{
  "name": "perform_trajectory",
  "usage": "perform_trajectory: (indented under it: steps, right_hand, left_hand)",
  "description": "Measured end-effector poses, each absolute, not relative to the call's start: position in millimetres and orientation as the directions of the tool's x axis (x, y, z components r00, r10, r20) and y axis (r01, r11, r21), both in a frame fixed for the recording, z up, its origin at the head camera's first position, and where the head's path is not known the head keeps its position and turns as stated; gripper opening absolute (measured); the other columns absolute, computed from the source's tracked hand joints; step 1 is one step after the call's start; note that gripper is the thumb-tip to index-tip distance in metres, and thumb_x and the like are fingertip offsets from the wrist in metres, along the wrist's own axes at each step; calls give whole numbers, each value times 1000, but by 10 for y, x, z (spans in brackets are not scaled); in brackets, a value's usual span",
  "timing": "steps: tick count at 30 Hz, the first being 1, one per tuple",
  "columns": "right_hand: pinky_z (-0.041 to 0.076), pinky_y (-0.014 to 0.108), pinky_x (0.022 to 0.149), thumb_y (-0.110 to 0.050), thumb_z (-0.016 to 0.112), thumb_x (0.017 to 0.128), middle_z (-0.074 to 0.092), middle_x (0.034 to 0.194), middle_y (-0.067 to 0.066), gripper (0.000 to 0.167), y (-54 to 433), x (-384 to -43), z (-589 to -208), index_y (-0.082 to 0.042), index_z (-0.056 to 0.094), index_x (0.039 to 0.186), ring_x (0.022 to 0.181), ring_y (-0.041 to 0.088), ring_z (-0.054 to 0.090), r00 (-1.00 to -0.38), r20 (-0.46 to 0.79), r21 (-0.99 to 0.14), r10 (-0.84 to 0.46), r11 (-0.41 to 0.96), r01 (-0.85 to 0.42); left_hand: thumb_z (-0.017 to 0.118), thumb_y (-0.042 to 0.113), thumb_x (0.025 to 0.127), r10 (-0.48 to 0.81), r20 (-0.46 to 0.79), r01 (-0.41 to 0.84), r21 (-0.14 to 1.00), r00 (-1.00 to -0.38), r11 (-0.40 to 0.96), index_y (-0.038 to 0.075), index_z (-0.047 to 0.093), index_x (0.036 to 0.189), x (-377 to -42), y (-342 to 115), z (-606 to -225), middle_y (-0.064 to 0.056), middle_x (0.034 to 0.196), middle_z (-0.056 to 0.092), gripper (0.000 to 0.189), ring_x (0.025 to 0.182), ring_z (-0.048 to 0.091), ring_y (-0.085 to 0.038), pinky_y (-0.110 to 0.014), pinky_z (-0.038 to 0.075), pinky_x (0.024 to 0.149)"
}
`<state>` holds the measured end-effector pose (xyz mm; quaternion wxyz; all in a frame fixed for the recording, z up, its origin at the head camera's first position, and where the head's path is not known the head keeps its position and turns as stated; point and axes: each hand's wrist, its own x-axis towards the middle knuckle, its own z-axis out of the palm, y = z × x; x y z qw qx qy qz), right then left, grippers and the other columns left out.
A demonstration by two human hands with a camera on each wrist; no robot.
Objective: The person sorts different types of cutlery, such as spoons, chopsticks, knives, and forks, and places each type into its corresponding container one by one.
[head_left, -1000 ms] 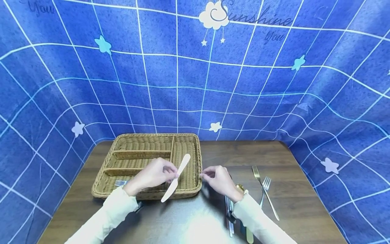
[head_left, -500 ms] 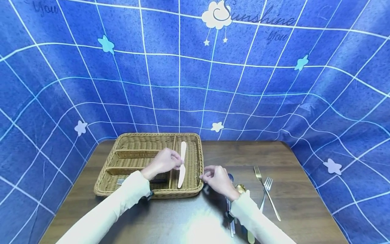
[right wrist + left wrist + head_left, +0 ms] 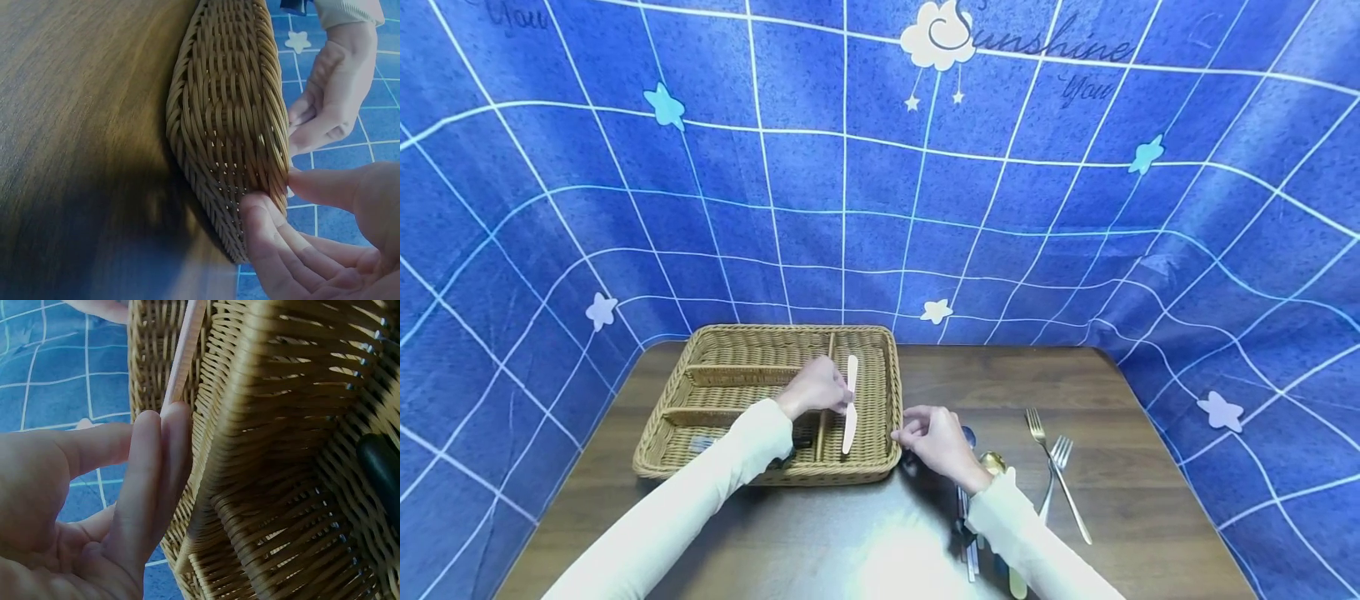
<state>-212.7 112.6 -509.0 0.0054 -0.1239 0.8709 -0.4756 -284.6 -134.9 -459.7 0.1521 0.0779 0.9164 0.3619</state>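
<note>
A pale table knife [image 3: 852, 427] is pinched between the thumb and fingertips of my left hand [image 3: 814, 385]. It points away from me, over the long right-hand compartment of a divided wicker basket [image 3: 767, 330]. In the left wrist view only part of the knife [image 3: 186, 356] shows beyond the fingertips, beside the woven divider [image 3: 240, 394]. My right hand [image 3: 934, 439] grips the basket's right rim near the front corner, thumb on the inside and fingers on the outer wall [image 3: 225, 112]. Whether the knife touches the basket floor I cannot tell.
Two crossed forks [image 3: 1062, 454] lie on the wooden table [image 3: 1000, 379] at the right. A gold spoon [image 3: 992, 462] and other cutlery are partly hidden by my right arm. Inside the basket's front-left compartment are a pale item [image 3: 702, 443] and a dark rounded thing [image 3: 382, 475].
My left hand has carried the knife away from me and slightly right, turning it from slanted to nearly straight over the right compartment. My right hand has stayed on the rim.
</note>
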Motion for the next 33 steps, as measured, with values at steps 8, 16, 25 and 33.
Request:
perform_trajectory:
  steps: [8,16,25,33]
  right_hand:
    - [64,30,76,-16,86,92,81,89,4,46,1115,-2128,-5080,9,71,127,78,14,79,-970,106,-818,-221,535,-211]
    - [64,29,75,-12,84,92,80,83,0,42,1107,-2123,-5086,10,71,125,76,12,78,-959,147,-805,-244,534,-259]
    - [64,28,75,-12,85,91,80,82,1,43,1108,-2126,-5113,11,70,125,76,14,78,-957,154,-807,-244,528,-265]
    - [64,28,75,-13,85,92,80,85,2,46,1123,-2126,-5128,12,69,127,76,14,78,-957,148,-820,-251,510,-261]
  left_hand:
    - [79,2,89,256,-214,71,622,-943,780,5,67,56,-2852,-1276,-4701,-10,61,73,35,63,77,-29,-31,59,68]
    - [81,-1,84,291,-223,131,540,-930,831,5,74,66,-2842,-1148,-4838,-3,58,72,20,62,78,-22,-30,61,75]
    - [84,1,86,275,-265,111,502,-924,858,5,72,68,-2853,-1118,-4864,-1,57,71,21,58,76,-18,-34,63,87]
    - [83,4,88,293,-265,133,491,-919,861,4,69,72,-2849,-1119,-4825,-3,57,71,22,58,76,-19,-32,64,84]
